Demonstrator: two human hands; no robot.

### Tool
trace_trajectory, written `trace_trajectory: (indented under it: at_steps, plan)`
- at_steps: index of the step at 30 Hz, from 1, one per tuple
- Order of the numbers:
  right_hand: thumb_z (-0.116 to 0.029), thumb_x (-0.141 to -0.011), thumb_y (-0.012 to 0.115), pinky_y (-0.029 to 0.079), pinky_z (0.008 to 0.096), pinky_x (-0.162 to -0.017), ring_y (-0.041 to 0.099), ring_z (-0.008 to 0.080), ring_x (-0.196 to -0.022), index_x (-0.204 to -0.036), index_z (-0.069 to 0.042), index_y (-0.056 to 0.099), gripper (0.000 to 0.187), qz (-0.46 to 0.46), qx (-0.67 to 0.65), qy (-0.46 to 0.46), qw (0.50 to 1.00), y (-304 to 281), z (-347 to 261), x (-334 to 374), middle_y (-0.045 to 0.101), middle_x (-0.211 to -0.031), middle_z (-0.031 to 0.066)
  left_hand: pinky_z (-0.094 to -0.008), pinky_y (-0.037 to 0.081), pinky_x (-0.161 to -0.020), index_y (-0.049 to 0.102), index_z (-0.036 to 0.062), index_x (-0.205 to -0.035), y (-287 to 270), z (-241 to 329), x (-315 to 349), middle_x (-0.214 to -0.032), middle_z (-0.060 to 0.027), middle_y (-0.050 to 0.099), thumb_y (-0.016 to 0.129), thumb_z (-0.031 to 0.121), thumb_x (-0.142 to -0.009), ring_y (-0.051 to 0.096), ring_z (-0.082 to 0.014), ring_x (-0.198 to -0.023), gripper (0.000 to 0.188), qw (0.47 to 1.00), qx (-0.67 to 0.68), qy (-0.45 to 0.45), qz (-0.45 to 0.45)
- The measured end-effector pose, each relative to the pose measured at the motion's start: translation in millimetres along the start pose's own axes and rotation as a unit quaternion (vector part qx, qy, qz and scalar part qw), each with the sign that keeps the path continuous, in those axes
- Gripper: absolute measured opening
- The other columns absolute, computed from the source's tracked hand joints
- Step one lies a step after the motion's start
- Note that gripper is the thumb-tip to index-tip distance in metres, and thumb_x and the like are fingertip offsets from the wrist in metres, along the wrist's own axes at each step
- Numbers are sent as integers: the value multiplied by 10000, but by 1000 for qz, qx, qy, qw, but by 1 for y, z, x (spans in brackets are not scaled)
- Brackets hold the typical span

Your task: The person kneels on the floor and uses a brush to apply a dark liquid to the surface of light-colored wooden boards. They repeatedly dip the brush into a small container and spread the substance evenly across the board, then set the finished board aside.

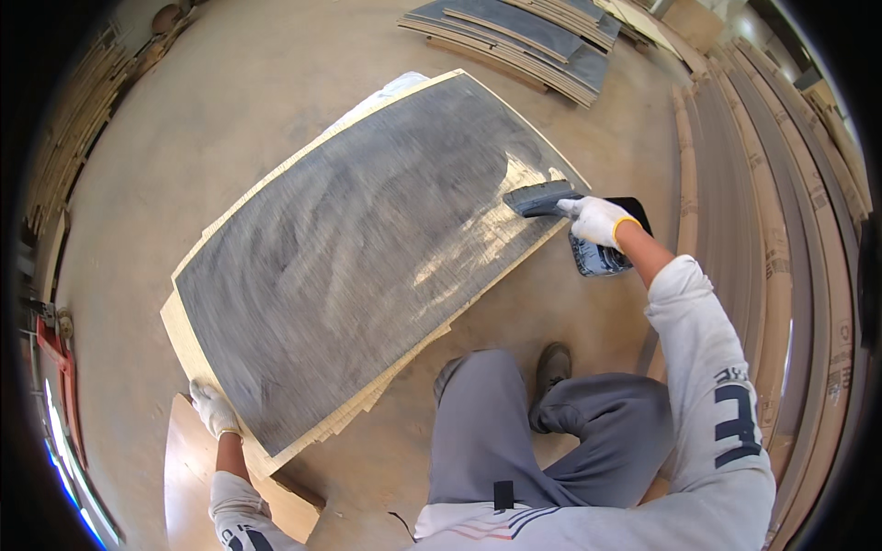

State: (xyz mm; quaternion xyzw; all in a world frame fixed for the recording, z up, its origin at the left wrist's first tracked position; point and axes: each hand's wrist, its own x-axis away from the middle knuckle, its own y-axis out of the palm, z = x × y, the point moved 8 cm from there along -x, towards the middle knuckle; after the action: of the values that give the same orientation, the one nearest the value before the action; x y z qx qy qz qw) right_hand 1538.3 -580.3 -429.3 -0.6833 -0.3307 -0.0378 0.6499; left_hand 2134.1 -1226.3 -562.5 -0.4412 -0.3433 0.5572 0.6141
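A large wooden panel (367, 239) lies on a stack of similar sheets in front of me. A dark grey coating covers most of its face; bare yellowish wood shows in streaks at the right end. My right hand (599, 222), in a white glove, is closed around the handle of a wide dark paintbrush (540, 197), whose head touches the panel beside the bare streaks. Partly hidden under that hand is a black container (602, 259) smeared with dark liquid. My gloved left hand (215, 409) grips the panel's near left edge, its fingertips partly hidden.
A brown board (197, 473) lies beneath the stack's near left corner. Farther off is a pile of dark-faced panels (514, 41). Long cardboard-wrapped packs (767, 239) line the right side. Along the left are stacked planks (87, 119) and a red metal frame (66, 376).
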Motion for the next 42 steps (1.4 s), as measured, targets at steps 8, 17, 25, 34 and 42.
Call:
trace_trajectory:
  at_steps: [8, 17, 25, 34, 42]
  plan:
    - [-130, -858, 566, 543, 418, -898, 685, 314, -1119, -1344, -215, 637, 499, -34, 137, -30, 990, -38, 6, -7, 717, -1215, 117, -345, 346, -1175, 394, 43, -1557, 20, -24, -30, -1585, -162, 435, 427, 269, -1076, 446, -282, -1433, 532, 989, 100, 41, -104]
    - [-95, -824, 555, 554, 457, -903, 690, 338, -1109, -1368, -256, 629, 572, -68, 164, -155, 972, -5, -47, 24, 726, -1191, 117, -405, 356, -1179, 245, 149, -1638, 1, -76, 92, -1665, -134, 270, 388, 318, -1111, 381, -311, -1449, 571, 944, 261, -51, -195]
    - [-150, -857, 615, 591, 454, -861, 738, 323, -1027, -1087, -46, 776, 299, -9, 140, -135, 981, 2, -33, -16, 757, -1107, 178, -445, 470, -1092, 250, 240, -1641, -5, -70, 143, -1631, -123, 335, 346, 335, -1111, 471, -333, -1385, 546, 928, 307, -156, -139]
    - [-152, -873, 602, 592, 445, -794, 731, 334, -966, -1193, -186, 694, 335, 68, 125, -67, 988, -42, 3, -70, 760, -1038, 105, -388, 319, -1215, 273, 104, -1622, -1, -71, 123, -1637, -79, 360, 361, 354, -1115, 446, -246, -1422, 572, 888, 439, -132, -35]
    - [-104, -848, 572, 567, 444, -821, 715, 320, -1026, -1321, -331, 628, 527, 41, 223, -81, 971, -57, -2, -82, 733, -1146, 85, -370, 477, -1076, 484, 99, -1519, 22, -69, 124, -1486, -116, 528, 456, 342, -1096, 587, -230, -1229, 488, 926, 353, -134, 5]
